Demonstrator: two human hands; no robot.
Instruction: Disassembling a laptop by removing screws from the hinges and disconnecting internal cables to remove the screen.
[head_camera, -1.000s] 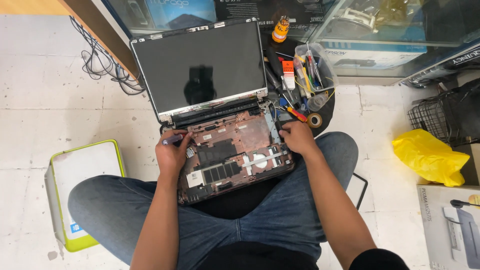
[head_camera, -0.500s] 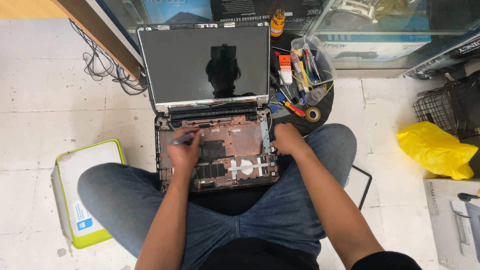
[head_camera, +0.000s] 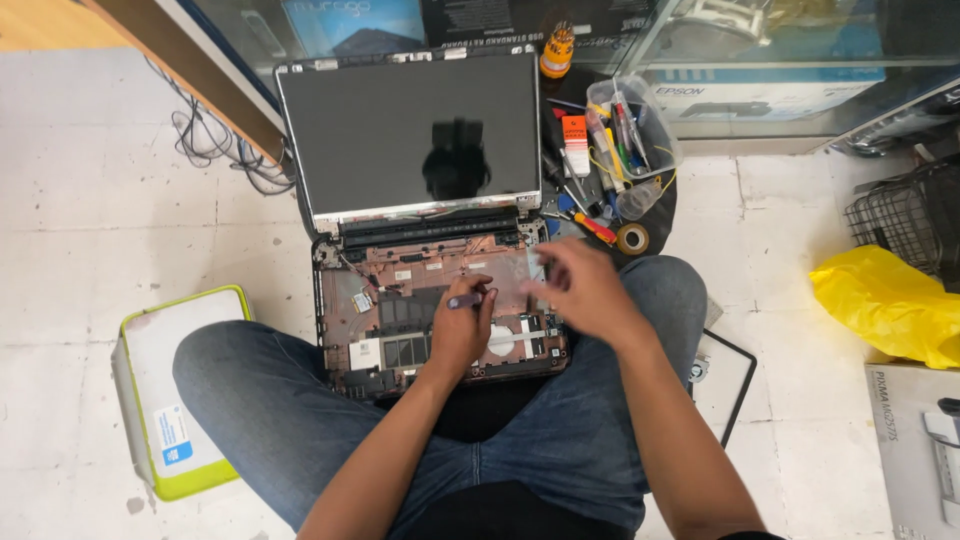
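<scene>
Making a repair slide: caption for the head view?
Left hand holds a screwdriver over an opened laptop on the lap; right hand hovers alongside.

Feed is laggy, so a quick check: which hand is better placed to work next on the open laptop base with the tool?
Left, probably. The left hand holds the dark tool over the laptop base. The right hand looks blurred and empty above the base's right side.

Under the left hand (head_camera: 462, 335) lies the reddish-brown open laptop base (head_camera: 400, 300). Its flat screen (head_camera: 410, 135) is black. Right of the right hand (head_camera: 585, 290) sits a bright yellow plastic bag (head_camera: 885, 305).
</scene>
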